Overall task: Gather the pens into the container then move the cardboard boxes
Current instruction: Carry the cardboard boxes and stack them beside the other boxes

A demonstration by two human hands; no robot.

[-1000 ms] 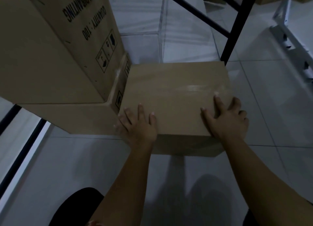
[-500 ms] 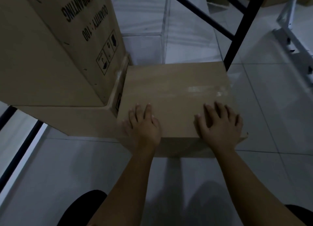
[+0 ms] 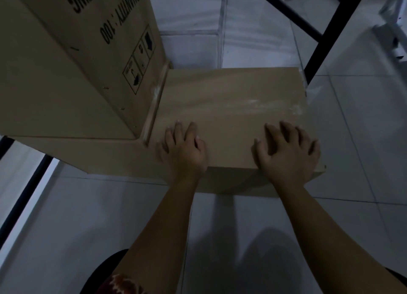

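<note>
Both hands lie flat on top of the low cardboard box point(image 3: 231, 108), well apart from each other; I see my left hand point(image 3: 184, 149) at about seven o'clock on the lid, fingers fairly straight and close together, the outer ones reaching over the left edge; my right hand point(image 3: 288, 152) sits at about five o'clock, fingers spread and pressing down near the front right corner, its heel over the front edge; neither hand curls round anything. This box stands on the pale tiled floor point(image 3: 66, 216); a strip of clear tape point(image 3: 275, 105) crosses its top toward three o'clock. At nine o'clock it touches a second cardboard box point(image 3: 105, 159); a tall printed carton point(image 3: 66, 58) rests on that one, at ten o'clock. A black rack post point(image 3: 330, 33) rises at one o'clock, just beyond the box's far right corner. I see no pens or container.
</note>
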